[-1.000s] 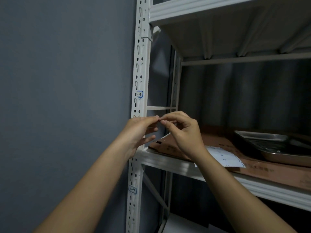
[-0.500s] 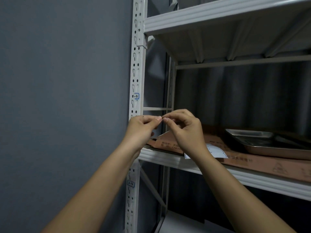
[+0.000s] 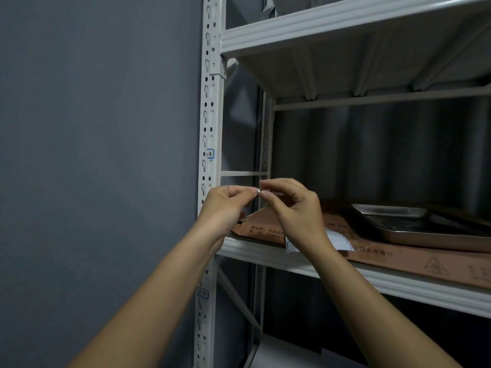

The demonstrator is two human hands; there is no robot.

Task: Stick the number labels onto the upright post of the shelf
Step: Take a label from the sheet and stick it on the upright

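A white perforated upright post (image 3: 210, 107) runs down the shelf's left front corner. Two blue-edged number labels are stuck on it: one reading "-3" (image 3: 210, 154) above my hands, another (image 3: 202, 292) below the shelf board. My left hand (image 3: 225, 208) and my right hand (image 3: 295, 208) meet fingertip to fingertip just right of the post, pinching a tiny label (image 3: 258, 191) between them. It is too small to read. The white label sheet (image 3: 338, 241) lies on the shelf, partly hidden behind my right wrist.
A grey wall (image 3: 93, 155) stands left of the post. The middle shelf board (image 3: 265, 254) carries flat brown cardboard (image 3: 398, 257) and a steel tray (image 3: 430, 224) at the right. Another white shelf (image 3: 345, 19) hangs overhead. A diagonal brace (image 3: 236, 296) runs below.
Both hands stay joined at the fingertips by the post. The view has drifted to the right and down a little, so the post and shelves sit further left in the frame.
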